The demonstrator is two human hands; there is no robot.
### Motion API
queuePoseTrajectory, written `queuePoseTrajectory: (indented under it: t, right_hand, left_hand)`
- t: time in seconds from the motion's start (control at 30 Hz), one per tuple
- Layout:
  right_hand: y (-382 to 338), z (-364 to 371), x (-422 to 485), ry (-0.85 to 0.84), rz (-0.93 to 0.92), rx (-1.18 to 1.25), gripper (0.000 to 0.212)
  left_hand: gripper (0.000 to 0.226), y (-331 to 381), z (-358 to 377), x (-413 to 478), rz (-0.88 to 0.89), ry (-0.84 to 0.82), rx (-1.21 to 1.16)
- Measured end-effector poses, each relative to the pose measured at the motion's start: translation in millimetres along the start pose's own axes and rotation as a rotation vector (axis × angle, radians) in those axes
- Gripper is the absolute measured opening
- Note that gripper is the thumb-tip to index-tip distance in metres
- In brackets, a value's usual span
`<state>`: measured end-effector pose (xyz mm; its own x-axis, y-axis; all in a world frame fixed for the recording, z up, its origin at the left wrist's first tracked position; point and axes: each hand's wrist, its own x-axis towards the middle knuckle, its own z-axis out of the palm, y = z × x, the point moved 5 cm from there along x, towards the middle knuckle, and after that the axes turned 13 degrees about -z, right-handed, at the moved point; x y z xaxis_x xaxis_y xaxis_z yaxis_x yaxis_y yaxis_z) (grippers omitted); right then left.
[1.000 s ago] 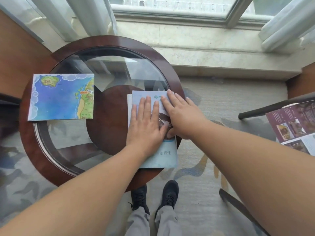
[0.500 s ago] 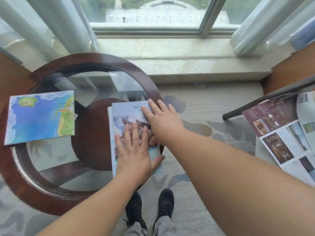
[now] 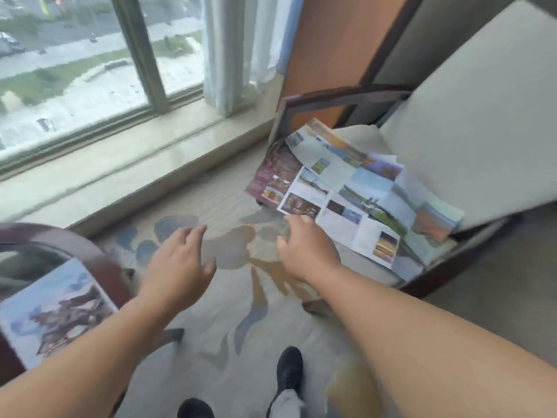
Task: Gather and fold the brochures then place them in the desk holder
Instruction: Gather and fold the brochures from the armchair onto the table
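one open brochure (image 3: 355, 191) just beside the right fingers (image 3: 298, 221)

Both arms were extended forward, with the hands level with each other and apart.

1. The left forearm (image 3: 90, 357) was bare and ran up from the lower left. The left hand (image 3: 177, 260) was held palm down in the air. Its fingers (image 3: 196, 233) were spread and slightly bent, with the thumb (image 3: 209, 265) pointing out to the right. It held nothing.
2. The right forearm (image 3: 422, 342) was bare and ran up from the lower right, closer to the camera. The right hand (image 3: 307, 251) showed its back, knuckles raised. Its fingers (image 3: 297, 220) were loosely bent and pointed forward. No grip was visible. Motion blur softened both hands.
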<state>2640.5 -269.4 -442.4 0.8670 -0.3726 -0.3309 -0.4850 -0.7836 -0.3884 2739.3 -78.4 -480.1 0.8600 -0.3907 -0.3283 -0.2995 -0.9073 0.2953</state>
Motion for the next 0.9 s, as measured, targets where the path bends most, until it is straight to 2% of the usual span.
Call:
queuePoseTrajectory:
  t: [0.23, 0.37, 0.67, 0.9]
  right_hand:
    - [151, -61, -43, 0.067, 0.204, 0.013, 0.043]
    - [236, -71, -41, 0.056, 0.266, 0.067, 0.042]
    - [385, -77, -11, 0.016, 0.356, 0.204, 0.044]
    - [432, -61, 30, -0.039, 0.424, 0.228, 0.049]
  left_hand:
    - [0.062, 193, 34, -4, 0.242, -0.093, -0.006]
    - [0.061, 268, 80, 2, 0.259, -0.149, 0.052]
    - [0.063, 381, 185, 43, 0.18, -0.306, 0.132]
    - [0.074, 432, 245, 97, 0.189, -0.279, 0.157]
